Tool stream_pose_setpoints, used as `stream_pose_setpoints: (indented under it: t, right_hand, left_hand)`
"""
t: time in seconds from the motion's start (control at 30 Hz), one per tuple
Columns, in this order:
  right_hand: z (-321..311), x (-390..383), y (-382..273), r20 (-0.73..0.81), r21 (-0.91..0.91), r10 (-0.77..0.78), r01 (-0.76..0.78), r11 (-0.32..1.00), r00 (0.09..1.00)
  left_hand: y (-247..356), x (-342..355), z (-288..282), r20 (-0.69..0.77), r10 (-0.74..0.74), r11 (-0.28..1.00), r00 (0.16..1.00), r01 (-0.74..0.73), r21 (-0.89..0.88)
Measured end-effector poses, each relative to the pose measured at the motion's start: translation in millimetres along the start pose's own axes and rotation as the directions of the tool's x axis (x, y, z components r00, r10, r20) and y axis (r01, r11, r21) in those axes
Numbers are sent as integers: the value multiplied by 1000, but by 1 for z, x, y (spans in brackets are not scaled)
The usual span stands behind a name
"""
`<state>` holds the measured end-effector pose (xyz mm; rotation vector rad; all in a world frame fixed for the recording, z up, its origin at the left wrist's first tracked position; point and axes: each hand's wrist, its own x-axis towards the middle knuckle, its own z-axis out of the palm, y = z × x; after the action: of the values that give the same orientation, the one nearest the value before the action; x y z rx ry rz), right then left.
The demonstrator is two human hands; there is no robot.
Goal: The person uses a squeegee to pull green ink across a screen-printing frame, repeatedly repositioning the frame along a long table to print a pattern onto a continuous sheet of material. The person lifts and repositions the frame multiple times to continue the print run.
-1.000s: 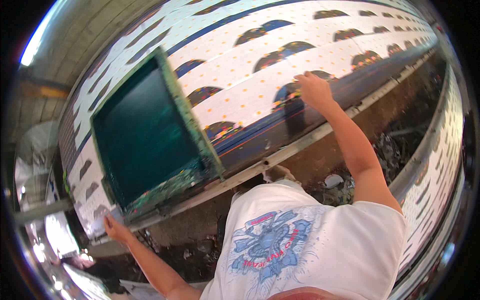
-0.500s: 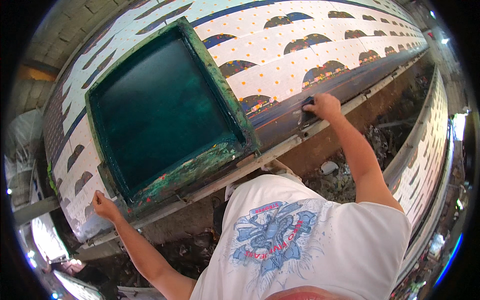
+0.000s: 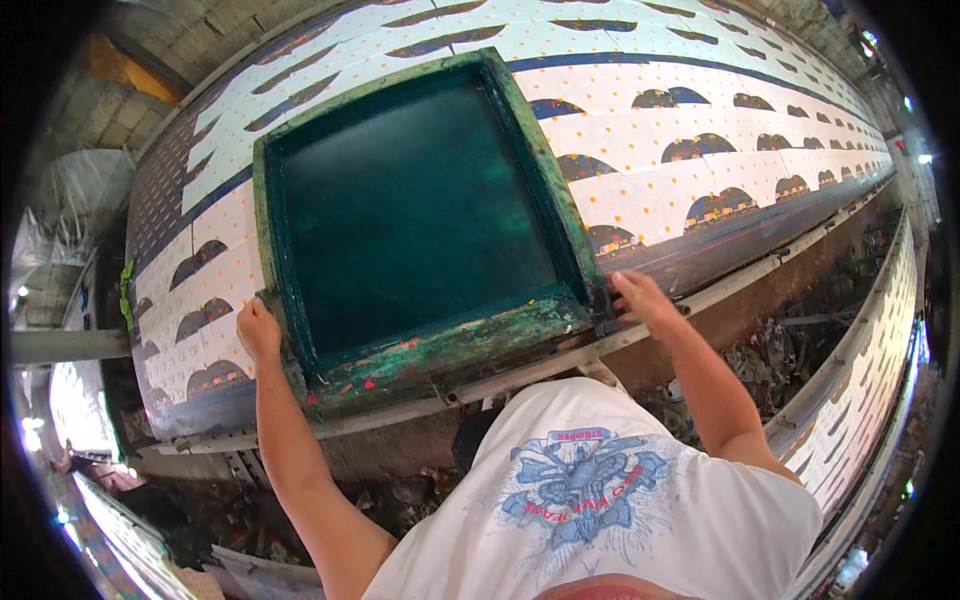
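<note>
A square screen frame, green-stained and paint-crusted, with a dark teal sunken panel, lies on a long surface covered in white dotted pieces with dark half-round gaps. My left hand is closed on the frame's left edge near its lower part. My right hand is at the lower right corner, its fingers apart and slightly curled; whether they touch the frame is unclear.
A metal rail runs along the near edge, above a littered trough. A second patterned surface stands at the right. A pale horizontal beam and hanging plastic sheeting are at the left.
My right hand has come down and left from farther along the surface to the frame's corner. My left hand has closed in on the left edge. The view has shifted and turned.
</note>
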<state>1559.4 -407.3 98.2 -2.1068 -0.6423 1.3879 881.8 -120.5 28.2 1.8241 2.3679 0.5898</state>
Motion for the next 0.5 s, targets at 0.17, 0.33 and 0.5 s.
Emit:
stream_pose_setpoints:
  t: [0.17, 0.33, 0.5]
  right_hand:
    - [37, -1, 4, -108, 130, -19, 33, 991, 994]
    - [45, 8, 21, -170, 232, -81, 119, 965, 982]
    - [55, 7, 17, -300, 365, 21, 94, 926, 954]
  left_hand:
    - [-5, 4, 4, -30, -99, 993, 995, 96, -69]
    - [11, 3, -1, 117, -189, 958, 975, 209, -197]
    - [28, -3, -6, 95, -233, 926, 968, 251, -282]
